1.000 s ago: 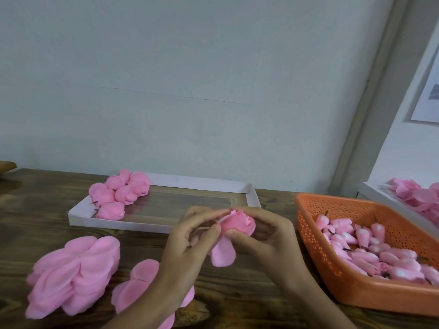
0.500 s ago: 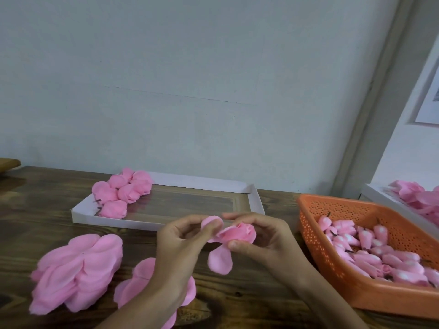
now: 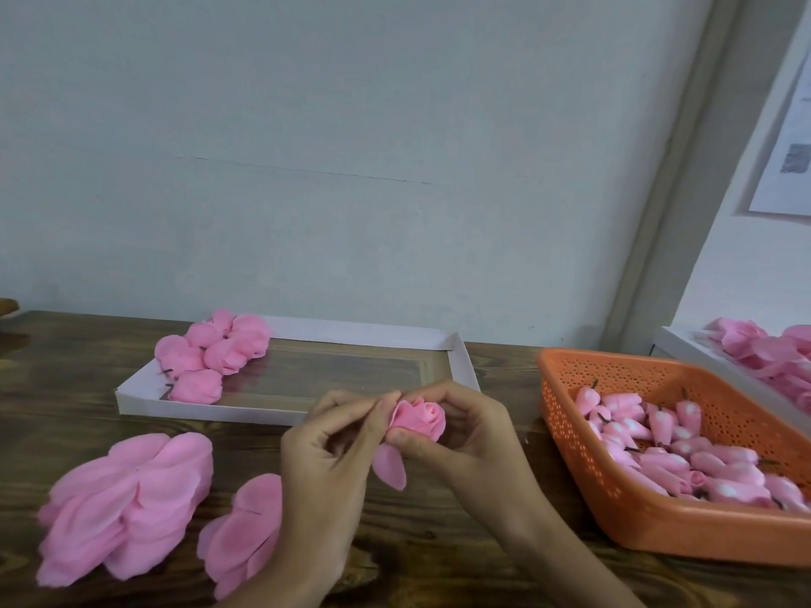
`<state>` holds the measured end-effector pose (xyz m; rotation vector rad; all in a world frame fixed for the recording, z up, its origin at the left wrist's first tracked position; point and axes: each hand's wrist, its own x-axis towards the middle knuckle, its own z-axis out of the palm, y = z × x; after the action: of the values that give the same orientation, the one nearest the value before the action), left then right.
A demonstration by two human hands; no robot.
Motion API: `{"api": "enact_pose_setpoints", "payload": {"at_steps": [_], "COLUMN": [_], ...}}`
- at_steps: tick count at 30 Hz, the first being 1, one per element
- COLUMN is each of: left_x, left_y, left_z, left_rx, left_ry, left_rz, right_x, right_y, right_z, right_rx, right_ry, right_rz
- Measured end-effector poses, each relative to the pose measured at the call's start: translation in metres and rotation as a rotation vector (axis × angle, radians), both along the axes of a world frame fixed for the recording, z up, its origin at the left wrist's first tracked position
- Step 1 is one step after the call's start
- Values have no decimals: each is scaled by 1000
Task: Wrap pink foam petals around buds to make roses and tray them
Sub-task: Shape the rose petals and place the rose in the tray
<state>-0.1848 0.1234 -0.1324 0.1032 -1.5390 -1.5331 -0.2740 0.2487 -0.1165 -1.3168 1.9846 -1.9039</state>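
Rose point(image 3: 419, 421), half built, is held above the table point(image 3: 66, 388) just in front of the white tray point(image 3: 210, 410), between your two hands. Your right hand point(image 3: 478, 436) cups it, with the thumb across the front and the fingers curled round the back. Your left hand point(image 3: 327, 454) pinches the edge of an outer petal against its left side. One loose petal point(image 3: 388, 469) hangs free below the thumb, not yet wrapped.

Treat it as very light and soft. Foam like this probably gives under any squeeze and may crease or tear at its thin edges, so press with your finger pads, not your nails. The safest hold looks to be low, round the base where the petals gather, leaving the open top untouched. If your pinch is too slack, the wrapped layers could spring open. Take the hanging petal by its broad middle when you lay it round.

Finished roses point(image 3: 215, 357) lie clustered at the tray's far left end; set yours down beside them. Petal stacks point(image 3: 127, 502) lie on the table by your left forearm, and buds point(image 3: 680, 449) fill the orange basket point(image 3: 614, 520) to your right.
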Motion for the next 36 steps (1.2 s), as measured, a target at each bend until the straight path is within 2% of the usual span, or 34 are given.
{"api": "enact_pose_setpoints", "payload": {"at_steps": [3,9,13,16,18,21,26,28,31,33,35,36], "left_x": [4,2,1,1,1,1,0,0,0,-5,-11,-12], "left_y": [0,-9,-5,3,2,-2,0,0,0,-2,-9,-15], "left_z": [3,14,10,9,6,1,4,4,5,0,-4,-6], "left_rx": [-34,364,387,432,416,408,500,553,595,665,702,720], "left_ry": [10,-50,-158,-270,-298,-243,-191,-153,-151,-176,-201,-204], "left_rz": [-10,-107,-265,-428,-455,-380,-509,-522,-499,-417,-310,-273], "right_x": [1,4,16,19,22,31,41,43,44,41,38,37], "right_y": [0,2,-7,-9,-10,-12,-14,-15,-17,-17,-15,-14], "right_z": [2,6,-1,-3,-5,-6,-5,-6,-11,-14,-14,-13], "right_rx": [-16,35,104,190,240,256,188,169,140,167,194,188], "right_ry": [-38,-101,-54,38,147,237,229,336,549,614,571,490], "right_rz": [57,182,270,158,72,-88,-244,-333,-465,-522,-481,-433]}}
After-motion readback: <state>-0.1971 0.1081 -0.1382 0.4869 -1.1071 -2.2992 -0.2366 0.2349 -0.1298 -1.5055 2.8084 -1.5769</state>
